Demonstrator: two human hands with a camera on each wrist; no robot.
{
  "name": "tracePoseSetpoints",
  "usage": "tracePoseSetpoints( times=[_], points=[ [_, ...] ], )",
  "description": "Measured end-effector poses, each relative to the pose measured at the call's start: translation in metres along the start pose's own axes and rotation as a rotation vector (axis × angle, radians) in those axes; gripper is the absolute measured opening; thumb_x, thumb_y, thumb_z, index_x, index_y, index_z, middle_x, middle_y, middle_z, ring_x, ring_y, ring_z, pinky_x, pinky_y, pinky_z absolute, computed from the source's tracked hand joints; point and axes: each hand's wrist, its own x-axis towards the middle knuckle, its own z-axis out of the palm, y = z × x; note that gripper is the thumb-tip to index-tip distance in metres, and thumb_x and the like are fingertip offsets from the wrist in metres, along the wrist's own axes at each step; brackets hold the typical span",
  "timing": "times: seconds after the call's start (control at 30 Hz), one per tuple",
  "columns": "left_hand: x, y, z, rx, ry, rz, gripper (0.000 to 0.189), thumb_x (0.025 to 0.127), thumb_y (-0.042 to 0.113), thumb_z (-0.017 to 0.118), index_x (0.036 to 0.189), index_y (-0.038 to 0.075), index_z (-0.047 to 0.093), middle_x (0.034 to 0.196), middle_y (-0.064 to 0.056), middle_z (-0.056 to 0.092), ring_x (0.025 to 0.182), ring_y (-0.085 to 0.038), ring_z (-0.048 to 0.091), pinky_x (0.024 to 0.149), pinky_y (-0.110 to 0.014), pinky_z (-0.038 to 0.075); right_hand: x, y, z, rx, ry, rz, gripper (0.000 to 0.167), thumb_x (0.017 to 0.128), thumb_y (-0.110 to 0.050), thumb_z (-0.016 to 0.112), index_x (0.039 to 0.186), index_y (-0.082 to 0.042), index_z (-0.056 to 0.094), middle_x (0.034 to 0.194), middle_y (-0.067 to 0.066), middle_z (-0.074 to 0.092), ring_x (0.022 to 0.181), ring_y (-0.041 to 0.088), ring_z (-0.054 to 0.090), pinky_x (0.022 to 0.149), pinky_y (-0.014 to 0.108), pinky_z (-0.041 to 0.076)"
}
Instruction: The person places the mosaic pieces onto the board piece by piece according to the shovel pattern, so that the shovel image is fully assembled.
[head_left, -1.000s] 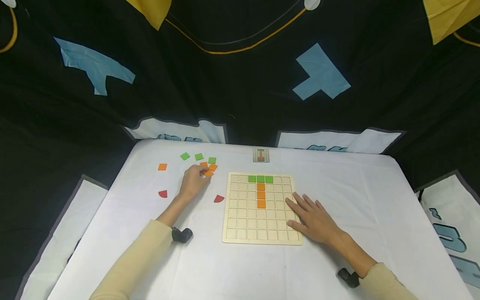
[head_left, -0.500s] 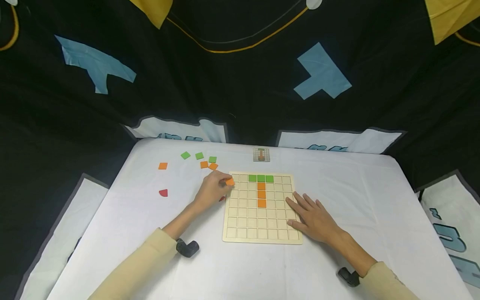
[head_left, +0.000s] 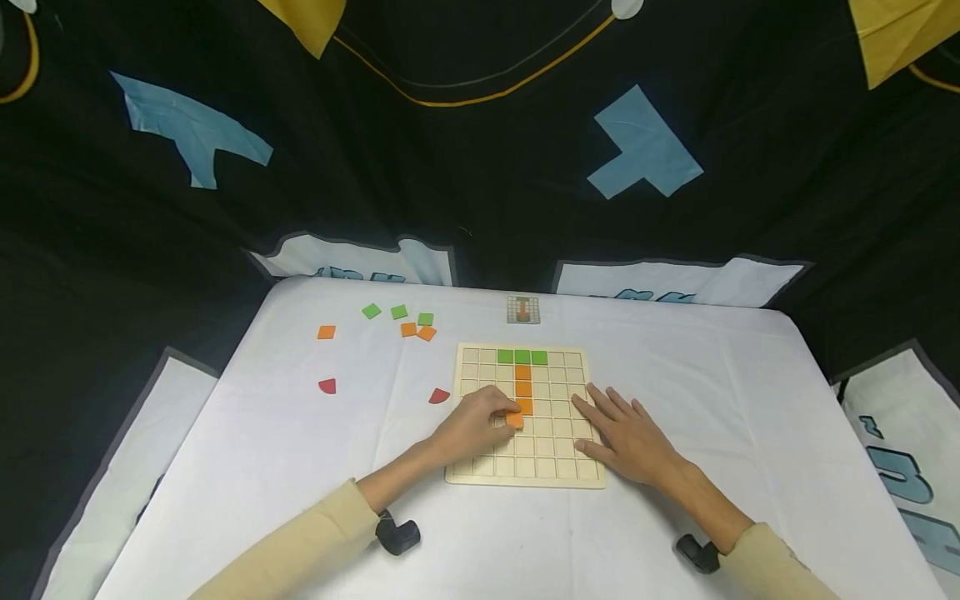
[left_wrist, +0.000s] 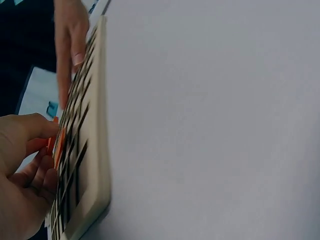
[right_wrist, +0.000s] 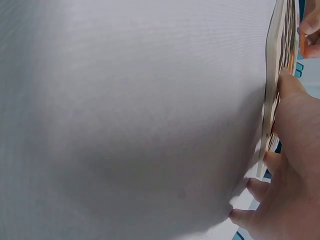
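Observation:
A pale wooden grid board [head_left: 555,471] lies on the white table. Three green square tiles [head_left: 522,357] fill part of its top row, and three orange square tiles [head_left: 522,389] run down from the middle one. Over the board, my left hand [head_left: 472,425] pinches another orange square tile [head_left: 514,420] between thumb and fingers, just below and left of the lowest orange one. In the left wrist view this tile [left_wrist: 52,142] is close over the board. My right hand [head_left: 630,437] lies with fingers spread, thumb and fingertips on the board's right edge.
Left of the board lie loose green tiles [head_left: 399,312], orange tiles [head_left: 408,330] and two red quarter-circle pieces [head_left: 439,396]. A small card [head_left: 522,310] with a printed grid pattern lies behind the board. Black cloth hangs beyond the table.
My left hand has picked up an orange tile from the loose group and carried it right and nearer to me, over the board. The right hand has stayed in place.

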Motion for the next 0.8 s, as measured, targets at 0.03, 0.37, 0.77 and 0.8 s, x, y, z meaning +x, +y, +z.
tracePoseSetpoints(
  times=[0.03,0.37,0.77,0.8],
  points=[
    [-0.001,0.001,0.002,0.007,-0.011,0.012,0.030,0.087,0.009,0.073,0.116,0.004,0.073,0.109,-0.001,0.064,0.098,-0.013,0.058,0.086,-0.028,0.049,0.000,0.000,0.000,-0.002,0.000,0.001,0.069,0.098,-0.051,0.057,0.153,-0.014,0.042,0.157,0.017,0.035,0.142,0.044,0.031,0.107,0.067,0.027],
    [-0.002,0.009,0.007,0.049,-0.053,0.046,0.029,0.088,0.007,0.072,0.117,0.001,0.073,0.105,-0.002,0.063,0.093,-0.015,0.057,0.082,-0.026,0.048,-0.001,0.000,0.001,-0.002,0.000,0.011,0.069,0.097,-0.051,0.057,0.153,-0.014,0.042,0.157,0.017,0.035,0.142,0.043,0.031,0.107,0.067,0.027],
    [0.004,0.013,0.014,0.109,-0.040,0.034,0.027,0.089,0.010,0.073,0.115,0.002,0.074,0.106,-0.002,0.063,0.095,-0.013,0.057,0.084,-0.025,0.048,-0.001,0.001,0.000,0.013,0.003,0.006,0.068,0.097,-0.050,0.058,0.153,-0.014,0.042,0.157,0.017,0.035,0.142,0.044,0.031,0.107,0.067,0.026],
    [0.004,0.014,0.014,0.110,-0.035,0.027,0.027,0.089,0.011,0.073,0.115,0.002,0.074,0.106,-0.002,0.063,0.094,-0.013,0.057,0.083,-0.025,0.048,-0.001,0.001,0.001,0.014,0.003,0.006,0.068,0.097,-0.050,0.058,0.153,-0.014,0.042,0.157,0.017,0.035,0.142,0.044,0.031,0.107,0.067,0.026]
  ],
)
